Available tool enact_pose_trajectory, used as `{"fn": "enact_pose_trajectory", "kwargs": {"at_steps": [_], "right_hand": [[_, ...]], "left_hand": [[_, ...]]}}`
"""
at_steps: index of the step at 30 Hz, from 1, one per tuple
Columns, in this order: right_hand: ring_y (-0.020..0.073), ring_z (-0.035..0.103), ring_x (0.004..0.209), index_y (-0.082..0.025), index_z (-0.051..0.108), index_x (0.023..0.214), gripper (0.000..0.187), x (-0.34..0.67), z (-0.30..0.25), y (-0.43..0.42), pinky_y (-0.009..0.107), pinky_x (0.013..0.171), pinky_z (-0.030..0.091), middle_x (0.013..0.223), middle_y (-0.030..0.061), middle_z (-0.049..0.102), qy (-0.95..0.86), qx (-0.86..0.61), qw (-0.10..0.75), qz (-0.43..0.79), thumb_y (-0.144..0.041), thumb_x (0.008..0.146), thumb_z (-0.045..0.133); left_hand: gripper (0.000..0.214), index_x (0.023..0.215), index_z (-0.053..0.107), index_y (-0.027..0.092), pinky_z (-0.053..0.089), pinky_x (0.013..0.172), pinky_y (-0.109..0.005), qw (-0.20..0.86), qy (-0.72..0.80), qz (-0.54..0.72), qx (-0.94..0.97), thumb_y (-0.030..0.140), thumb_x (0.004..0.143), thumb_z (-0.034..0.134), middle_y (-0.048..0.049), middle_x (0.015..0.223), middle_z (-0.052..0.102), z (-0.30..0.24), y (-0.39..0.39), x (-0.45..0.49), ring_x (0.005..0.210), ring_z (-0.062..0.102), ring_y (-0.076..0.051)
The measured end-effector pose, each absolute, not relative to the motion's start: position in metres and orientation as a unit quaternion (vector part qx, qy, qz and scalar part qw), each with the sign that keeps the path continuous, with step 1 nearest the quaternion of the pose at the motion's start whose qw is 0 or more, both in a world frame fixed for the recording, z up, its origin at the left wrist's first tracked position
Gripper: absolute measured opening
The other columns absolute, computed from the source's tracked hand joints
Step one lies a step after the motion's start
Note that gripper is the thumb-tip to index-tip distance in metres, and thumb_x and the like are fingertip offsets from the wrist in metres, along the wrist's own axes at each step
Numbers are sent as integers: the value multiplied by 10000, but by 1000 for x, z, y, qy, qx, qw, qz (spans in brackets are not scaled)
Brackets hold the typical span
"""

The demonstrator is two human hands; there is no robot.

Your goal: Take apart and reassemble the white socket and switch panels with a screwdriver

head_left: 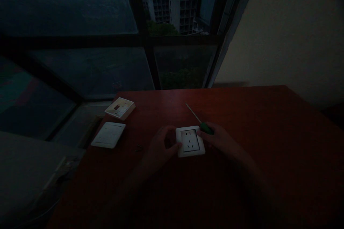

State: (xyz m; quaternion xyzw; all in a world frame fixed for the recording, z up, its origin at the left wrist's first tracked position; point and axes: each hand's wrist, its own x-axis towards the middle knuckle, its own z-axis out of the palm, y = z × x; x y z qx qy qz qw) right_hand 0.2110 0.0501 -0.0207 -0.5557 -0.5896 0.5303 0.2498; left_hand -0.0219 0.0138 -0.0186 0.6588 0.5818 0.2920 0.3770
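Note:
A white wall socket (pixel 185 149) with several slots in its face is between my two hands, just above or on the table; I cannot tell which. My left hand (pixel 161 145) grips its left edge, thumb on the front. A screwdriver (pixel 206 128) with a green handle and a long thin shaft sits in my right hand (pixel 219 136), its tip pointing away and to the left. The right thumb also touches the socket's upper right edge. Some of the right fingers are hidden. Small screws (pixel 138 147) lie to the left of my left hand.
On the table's left side rest a white back box (pixel 120 108) and, nearer, a flat white cover plate (pixel 109 135). The reddish-brown table (pixel 258 114) meets a window (pixel 88 68) at the back and left, with a pale wall (pixel 290 32) at right. The light is dim.

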Motion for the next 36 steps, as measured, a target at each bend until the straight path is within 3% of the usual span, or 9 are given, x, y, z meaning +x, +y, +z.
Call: {"fn": "enact_pose_trajectory", "kwargs": {"at_steps": [20, 26, 30, 33, 36], "right_hand": [[120, 533, 575, -207, 526, 890, 284, 210, -22, 50, 226, 447, 425, 758, -8, 571, -595, -574, 236, 510, -462, 784, 593], [130, 566, 621, -225, 557, 1014, 311, 210, -23, 49, 227, 458, 437, 898, 27, 626, -601, -557, 250, 516, -451, 802, 588], [130, 568, 607, -224, 571, 1041, 335, 210, -25, 49, 236, 467, 439, 880, 17, 633, -590, -557, 238, 534, -471, 815, 568], [164, 610, 741, -220, 567, 1098, 391, 212, -25, 49, 269, 580, 490, 960, 28, 642, -592, -535, 241, 552, -453, 788, 614], [207, 595, 984, -216, 531, 1204, 563, 216, -25, 50, 327, 816, 495, 1139, 51, 616, -609, -514, 243, 553, -396, 705, 719]], "left_hand": [[409, 1240, 491, 219, 506, 829, -355, 315, 567, 288, 705, 268, 844, 580, -74, 1192, 545, -21, 13, -19, 953, 587, -201], [453, 1312, 468, 213, 422, 999, -454, 346, 580, 266, 688, 314, 877, 542, -106, 1337, 522, -23, 12, -16, 1195, 512, -271], [520, 1380, 395, 184, 348, 1072, -469, 372, 580, 261, 676, 325, 895, 516, -124, 1423, 449, -26, 11, -15, 1296, 428, -273], [568, 1412, 344, 176, 313, 1097, -467, 380, 575, 259, 677, 332, 895, 521, -127, 1457, 403, -24, 9, -15, 1327, 390, -267], [687, 1427, 318, 193, 329, 1087, -473, 391, 563, 259, 680, 344, 832, 626, -131, 1468, 382, -22, 7, -16, 1327, 385, -287]]}}
